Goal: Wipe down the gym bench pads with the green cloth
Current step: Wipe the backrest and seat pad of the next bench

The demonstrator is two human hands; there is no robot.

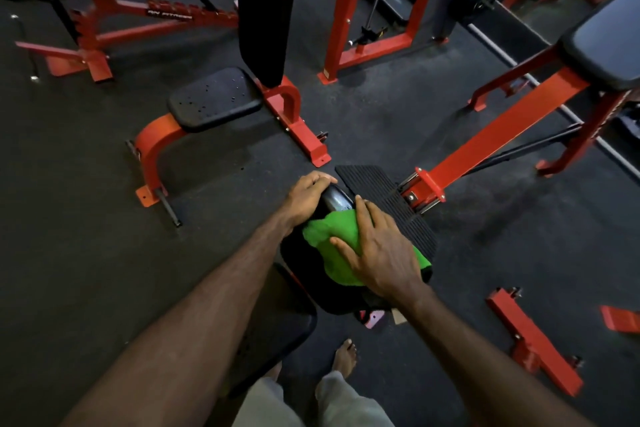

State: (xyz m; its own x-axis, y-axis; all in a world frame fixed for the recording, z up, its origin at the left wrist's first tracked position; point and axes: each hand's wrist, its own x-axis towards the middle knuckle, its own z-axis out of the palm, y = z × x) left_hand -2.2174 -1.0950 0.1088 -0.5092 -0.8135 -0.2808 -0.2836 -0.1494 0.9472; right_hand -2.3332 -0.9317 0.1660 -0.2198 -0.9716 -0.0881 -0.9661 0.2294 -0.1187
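A black upright back pad [313,274] of the bench in front of me fills the centre of the head view. The green cloth [334,236] lies over its top face. My right hand [381,253] presses flat on the cloth with spread fingers. My left hand [306,198] grips the pad's rounded top edge just left of the cloth. The bench's black seat pad [277,326] shows below my left forearm, partly hidden by it.
A second red-framed bench with a black seat [214,99] and upright back pad [265,10] stands ahead on the left. A ribbed black footplate [388,194] on a red beam [498,135] lies right of my hands. Red rack posts [343,10] stand behind. My bare foot [344,357] is on the dark rubber floor.
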